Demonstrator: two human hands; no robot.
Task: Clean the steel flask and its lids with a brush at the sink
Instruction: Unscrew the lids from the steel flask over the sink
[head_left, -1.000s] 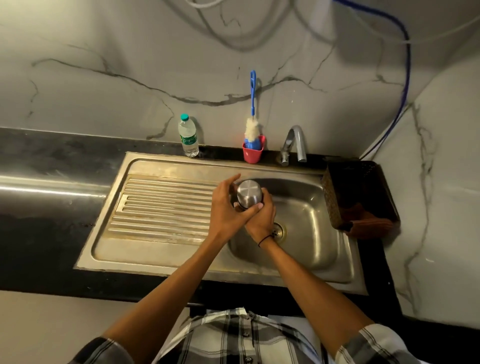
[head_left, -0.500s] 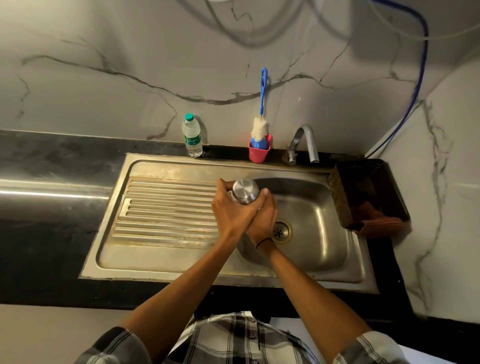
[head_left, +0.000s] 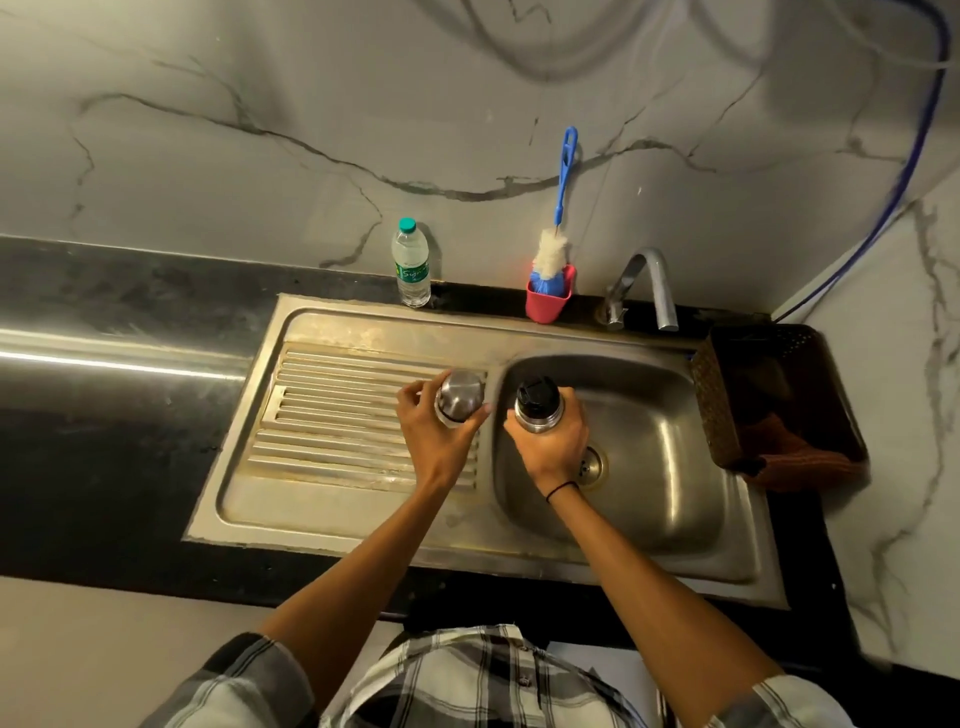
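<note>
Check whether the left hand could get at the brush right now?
Probably not yet. The left hand holds the steel cap over the drainboard, so it is occupied. The brush stands unobstructed in the red cup at the wall.

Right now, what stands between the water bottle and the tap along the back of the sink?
In the head view, a red cup holding the blue-handled brush stands between the water bottle and the tap; otherwise only dark counter.
</note>
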